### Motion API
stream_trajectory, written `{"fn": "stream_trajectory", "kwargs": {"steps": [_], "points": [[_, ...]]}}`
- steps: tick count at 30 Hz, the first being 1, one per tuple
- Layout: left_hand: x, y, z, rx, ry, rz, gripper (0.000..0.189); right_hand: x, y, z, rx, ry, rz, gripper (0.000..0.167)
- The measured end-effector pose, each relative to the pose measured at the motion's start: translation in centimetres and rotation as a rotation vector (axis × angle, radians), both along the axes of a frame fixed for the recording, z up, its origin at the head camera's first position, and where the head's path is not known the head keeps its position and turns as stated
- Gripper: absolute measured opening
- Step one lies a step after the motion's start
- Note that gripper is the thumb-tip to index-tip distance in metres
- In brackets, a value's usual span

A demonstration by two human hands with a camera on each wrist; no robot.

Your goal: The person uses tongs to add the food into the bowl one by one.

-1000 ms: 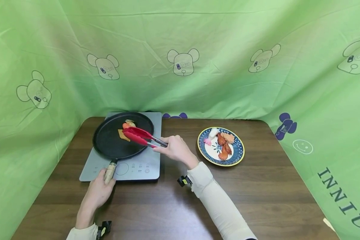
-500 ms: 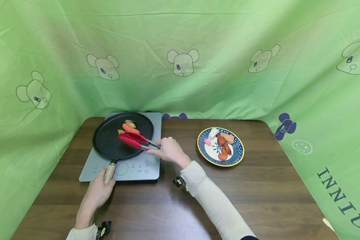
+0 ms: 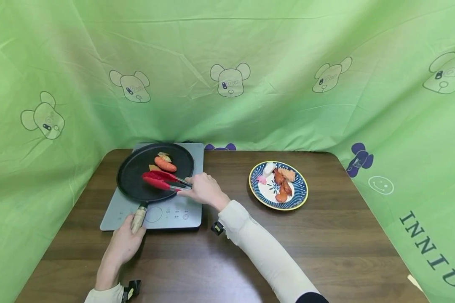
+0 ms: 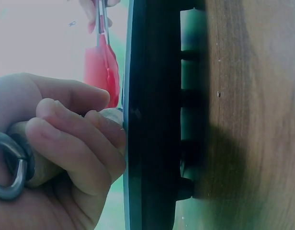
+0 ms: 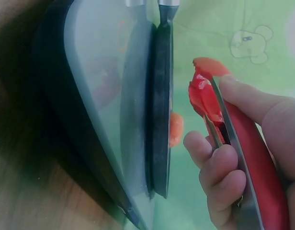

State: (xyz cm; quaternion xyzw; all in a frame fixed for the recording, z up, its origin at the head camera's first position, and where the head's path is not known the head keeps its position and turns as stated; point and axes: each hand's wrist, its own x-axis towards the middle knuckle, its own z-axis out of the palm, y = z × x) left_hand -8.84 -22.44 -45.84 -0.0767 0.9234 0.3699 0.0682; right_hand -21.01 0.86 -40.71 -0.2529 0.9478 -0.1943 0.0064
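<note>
My left hand (image 3: 124, 243) grips the handle (image 3: 138, 219) of a flat black frying pan (image 3: 132, 185). In the left wrist view its fingers (image 4: 80, 148) curl round that handle. My right hand (image 3: 205, 191) holds red-tipped tongs (image 3: 157, 180) with steel arms, their heads over the front part of the pan. Whether anything is between the tong heads, I cannot tell. In the pan, behind the tongs, lie an orange-red sausage-shaped piece (image 3: 165, 164), a yellowish flat piece (image 3: 153, 168) partly hidden by the tongs, and a small brownish piece (image 3: 164, 156).
Under the pan is a grey induction cooktop (image 3: 115, 210). To the right stands a blue-and-white plate (image 3: 259, 195) with several brown meat pieces (image 3: 282, 194), a white piece (image 3: 269, 168) and a pink one (image 3: 262, 180). A green curtain (image 3: 227, 122) hangs behind the wooden table (image 3: 227, 261).
My right hand and the tongs have drawn left and toward me, away from the sausage-shaped piece, which now shows fully. My left hand has stayed on the handle.
</note>
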Motion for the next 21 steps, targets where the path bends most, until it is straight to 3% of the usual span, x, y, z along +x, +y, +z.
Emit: {"fn": "stream_trajectory", "kwargs": {"steps": [13, 21], "points": [[-0.1, 0.0, 0.1, -0.011, -0.032, 0.002, 0.063, -0.4, -1.4, -0.3, 0.098, 0.090, 0.010, 0.037], [-0.1, 0.1, 0.2, -0.008, -0.037, 0.006, 0.064, -0.2, -2.1, -0.5, 0.125, 0.070, -0.007, 0.040]]}}
